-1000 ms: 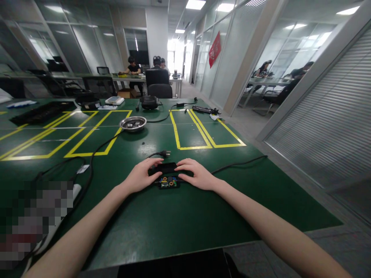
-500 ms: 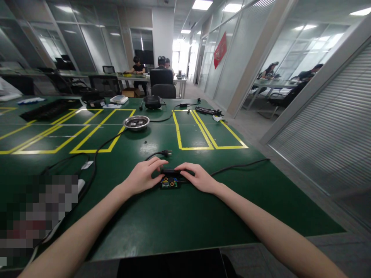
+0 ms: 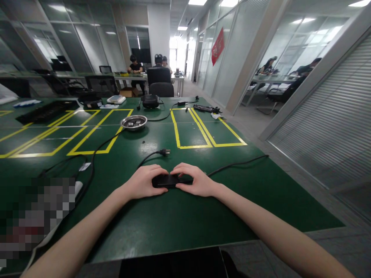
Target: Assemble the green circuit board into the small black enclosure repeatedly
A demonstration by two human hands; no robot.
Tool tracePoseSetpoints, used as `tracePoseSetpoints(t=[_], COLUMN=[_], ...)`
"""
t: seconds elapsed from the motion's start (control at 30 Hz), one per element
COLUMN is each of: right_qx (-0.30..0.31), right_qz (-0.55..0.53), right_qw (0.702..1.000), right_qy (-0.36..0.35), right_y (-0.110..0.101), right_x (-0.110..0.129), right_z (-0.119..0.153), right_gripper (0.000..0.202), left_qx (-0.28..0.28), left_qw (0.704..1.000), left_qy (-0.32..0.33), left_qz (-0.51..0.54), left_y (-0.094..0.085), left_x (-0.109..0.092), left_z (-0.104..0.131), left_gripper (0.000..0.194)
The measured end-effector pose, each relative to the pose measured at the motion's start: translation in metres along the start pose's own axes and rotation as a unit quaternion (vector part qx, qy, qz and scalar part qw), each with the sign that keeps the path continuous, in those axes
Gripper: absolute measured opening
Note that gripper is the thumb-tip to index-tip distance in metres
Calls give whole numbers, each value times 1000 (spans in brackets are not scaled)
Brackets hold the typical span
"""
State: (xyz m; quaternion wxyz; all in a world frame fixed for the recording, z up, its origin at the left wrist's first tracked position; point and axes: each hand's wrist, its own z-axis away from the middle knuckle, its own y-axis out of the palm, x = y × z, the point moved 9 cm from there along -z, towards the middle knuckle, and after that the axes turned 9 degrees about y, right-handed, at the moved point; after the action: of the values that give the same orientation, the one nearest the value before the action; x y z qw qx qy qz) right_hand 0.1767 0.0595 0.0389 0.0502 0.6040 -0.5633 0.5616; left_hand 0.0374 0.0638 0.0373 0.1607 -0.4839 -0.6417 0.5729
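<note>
A small black case [image 3: 168,180] lies on the green table [image 3: 185,220], closed, with no circuit board showing. My left hand [image 3: 145,180] grips its left end, thumb in front and fingers behind. At its right end my right hand [image 3: 195,179] holds it the same way, thumb along the near edge. One black cable [image 3: 234,165] runs off to the right from behind my right hand. Just beyond my left hand lies a black plug [image 3: 165,152] on its curved cord.
A steel bowl [image 3: 133,122] holding small metal parts stands farther back. Yellow tape [image 3: 194,147] outlines areas on the table. Toward the far edge are a black pouch [image 3: 150,101] and a black folded tripod-like item [image 3: 206,109]. People sit at tables beyond.
The black cover has come down over the circuit board, which no longer shows. Both hands have moved slightly nearer and now clasp the case from front and back.
</note>
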Motion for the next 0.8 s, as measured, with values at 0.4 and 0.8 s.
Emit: tracePoseSetpoints(t=[0.4, 0.8], right_qx=[19, -76], right_qz=[102, 211], right_qw=[994, 971], right_qy=[-24, -77], right_y=[13, 14], right_x=[6, 29], right_z=[3, 8], right_gripper=[19, 12], left_qx=[5, -32], left_qw=[999, 994], left_qy=[18, -42], left_qz=[-26, -94], left_y=[10, 35], left_x=[-16, -31], left_z=[-6, -16], left_gripper=[17, 61])
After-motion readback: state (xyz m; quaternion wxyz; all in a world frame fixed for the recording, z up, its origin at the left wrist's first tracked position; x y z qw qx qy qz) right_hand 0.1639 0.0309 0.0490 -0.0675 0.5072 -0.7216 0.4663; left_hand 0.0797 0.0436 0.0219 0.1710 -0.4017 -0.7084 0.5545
